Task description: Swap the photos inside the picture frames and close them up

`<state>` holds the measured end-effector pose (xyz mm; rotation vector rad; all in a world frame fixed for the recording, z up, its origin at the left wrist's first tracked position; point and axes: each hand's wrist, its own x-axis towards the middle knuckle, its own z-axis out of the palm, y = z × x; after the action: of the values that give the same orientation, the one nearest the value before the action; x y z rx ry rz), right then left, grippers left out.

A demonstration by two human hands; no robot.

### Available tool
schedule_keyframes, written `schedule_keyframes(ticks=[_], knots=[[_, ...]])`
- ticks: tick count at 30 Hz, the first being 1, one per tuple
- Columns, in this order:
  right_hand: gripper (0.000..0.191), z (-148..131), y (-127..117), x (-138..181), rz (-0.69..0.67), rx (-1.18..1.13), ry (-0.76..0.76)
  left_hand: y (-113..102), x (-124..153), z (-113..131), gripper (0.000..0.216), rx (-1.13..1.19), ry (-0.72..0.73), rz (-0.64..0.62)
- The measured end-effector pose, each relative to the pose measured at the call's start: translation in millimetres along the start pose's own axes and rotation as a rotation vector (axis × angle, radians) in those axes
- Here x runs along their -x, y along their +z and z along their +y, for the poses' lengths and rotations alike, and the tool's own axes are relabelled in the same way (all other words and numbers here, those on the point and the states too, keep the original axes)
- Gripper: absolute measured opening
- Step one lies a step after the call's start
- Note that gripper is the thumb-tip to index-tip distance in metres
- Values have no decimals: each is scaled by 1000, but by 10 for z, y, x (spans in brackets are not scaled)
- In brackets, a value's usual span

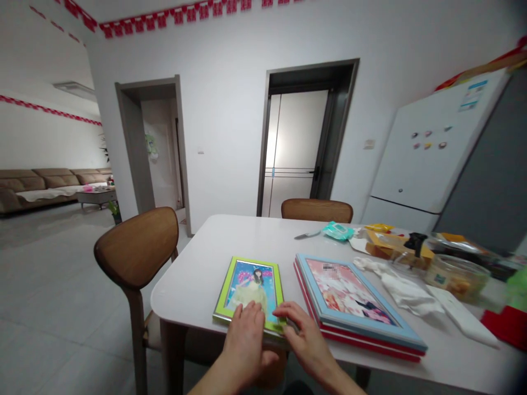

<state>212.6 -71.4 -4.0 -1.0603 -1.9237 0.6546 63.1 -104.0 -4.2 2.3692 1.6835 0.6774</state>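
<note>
A picture frame with a lime-green border point(228, 280) lies flat near the table's front edge; its picture shows a dark-haired figure in a pale dress on blue. My left hand point(247, 332) rests on its lower part, fingers stretched out and close together, covering some of the picture. At the frame's lower right corner, my right hand point(302, 334) has its fingers bent over the edge, with the thumb low beside it. Just right of that hand is a light-blue picture frame point(317, 291) with a pink picture, stacked on red frames point(370, 346).
A knife point(307, 235) and a teal wipes packet point(338, 231) lie farther back. To the right are crumpled white cloth or paper point(405, 291), a clear round container point(455, 277) and a white box point(463, 315). Wooden chairs point(138, 247) stand left and behind the table.
</note>
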Motion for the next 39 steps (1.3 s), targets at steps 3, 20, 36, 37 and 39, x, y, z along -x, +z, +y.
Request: schedule_keyframes(ticks=[3, 20, 36, 37, 39], knots=[[28, -12, -61, 94, 203, -175, 174, 5, 47, 73, 47, 25, -4, 23], [39, -232, 332, -235, -121, 141, -59, -380, 347, -342, 58, 861, -458, 526], [30, -182, 186, 20, -127, 414, -137, -97, 578, -547, 56, 258, -404, 293], [29, -192, 181, 19, -134, 428, -134, -91, 583, -553, 56, 231, -399, 272], [27, -215, 174, 7, -152, 461, -127, -96, 588, -553, 56, 198, -392, 241]])
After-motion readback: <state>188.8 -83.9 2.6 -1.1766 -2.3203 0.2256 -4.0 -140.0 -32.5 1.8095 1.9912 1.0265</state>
